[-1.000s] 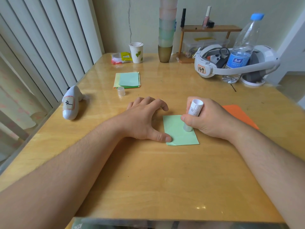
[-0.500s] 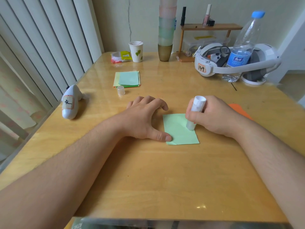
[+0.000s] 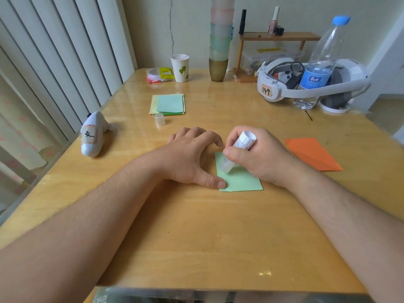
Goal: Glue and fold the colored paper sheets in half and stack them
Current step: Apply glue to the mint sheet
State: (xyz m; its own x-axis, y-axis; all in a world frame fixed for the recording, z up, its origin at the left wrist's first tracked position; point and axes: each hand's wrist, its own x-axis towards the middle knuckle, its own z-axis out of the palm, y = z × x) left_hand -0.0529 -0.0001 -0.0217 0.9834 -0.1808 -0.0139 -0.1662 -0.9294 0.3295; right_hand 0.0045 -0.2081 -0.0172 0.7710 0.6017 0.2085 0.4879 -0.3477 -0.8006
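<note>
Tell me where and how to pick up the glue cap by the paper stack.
Pinch the glue cap by its round side wall, coming from above. It stands upright, apart from the paper stack, with free table all around it, so two fingers probably fit either side.

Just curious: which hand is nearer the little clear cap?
Left. The left hand lies just in front of the cap; the right hand, holding the glue stick, is farther right.
</note>
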